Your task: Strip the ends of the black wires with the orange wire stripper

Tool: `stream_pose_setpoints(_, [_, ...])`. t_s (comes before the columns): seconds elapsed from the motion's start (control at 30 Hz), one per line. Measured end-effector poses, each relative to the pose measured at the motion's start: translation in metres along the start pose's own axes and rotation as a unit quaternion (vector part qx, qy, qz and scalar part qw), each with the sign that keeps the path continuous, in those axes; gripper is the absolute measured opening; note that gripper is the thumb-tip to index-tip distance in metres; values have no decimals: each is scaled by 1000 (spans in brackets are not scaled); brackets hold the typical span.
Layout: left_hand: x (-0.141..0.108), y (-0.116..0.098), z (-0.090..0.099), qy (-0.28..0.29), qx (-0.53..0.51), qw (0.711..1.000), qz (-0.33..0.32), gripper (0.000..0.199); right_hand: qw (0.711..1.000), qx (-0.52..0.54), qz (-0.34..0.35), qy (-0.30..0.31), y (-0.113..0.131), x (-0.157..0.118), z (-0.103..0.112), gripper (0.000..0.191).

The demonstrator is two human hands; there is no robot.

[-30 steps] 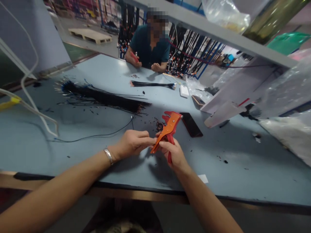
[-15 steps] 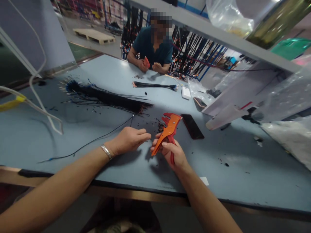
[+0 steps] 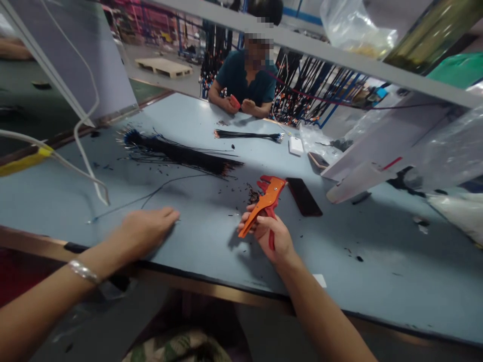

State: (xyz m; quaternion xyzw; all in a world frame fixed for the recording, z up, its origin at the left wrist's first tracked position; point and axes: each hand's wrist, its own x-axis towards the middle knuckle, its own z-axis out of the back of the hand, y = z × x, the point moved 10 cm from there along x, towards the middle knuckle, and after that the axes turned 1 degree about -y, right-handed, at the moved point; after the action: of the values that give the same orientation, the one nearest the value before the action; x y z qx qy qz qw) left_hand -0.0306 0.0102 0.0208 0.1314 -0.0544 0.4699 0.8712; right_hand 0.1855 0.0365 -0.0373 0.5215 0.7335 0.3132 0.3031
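My left hand [image 3: 151,229] is low over the near left of the table, slightly blurred, fingers pinched together. A thin black wire [image 3: 166,183] runs behind that hand, one part reaching down to it, and a tiny tip shows at the fingertips. My right hand [image 3: 277,234] is closed around the handles of an orange and red wire stripper [image 3: 269,196], its jaws pointing up and away from me. Beyond both hands lies a thick bundle of black wires [image 3: 177,153]. Small dark scraps [image 3: 253,195] are piled behind the stripper.
A black phone [image 3: 304,197] lies right of the stripper. Farther back are a smaller wire bundle [image 3: 249,135], a white box [image 3: 296,146] and another phone [image 3: 318,160]. A co-worker [image 3: 245,80] sits opposite, holding a red tool. White cables [image 3: 86,166] hang at left.
My left hand has moved left and toward me, away from the wire stripper, and the wire has shifted with it. My right hand keeps its hold on the stripper. The view has shifted slightly.
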Motion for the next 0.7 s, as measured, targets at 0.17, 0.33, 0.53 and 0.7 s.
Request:
stream_pose_setpoints(0.17, [23,87,-11,22,-61,984,165,15,1000,0,-4,-6,0,4,5,25])
stream_pose_setpoints(0.33, [48,99,36,-191,-245,924,223,10,1000,5,0,-22,0,8,12,26])
stream_pose_setpoints(0.53, [68,70,72,-411,-648,620,163,6,999,7,-8,-30,0,9,13,25])
stream_pose_setpoints(0.7, [113,16,-8,-104,-813,515,251,15,1000,8,0,-25,2,8,11,27])
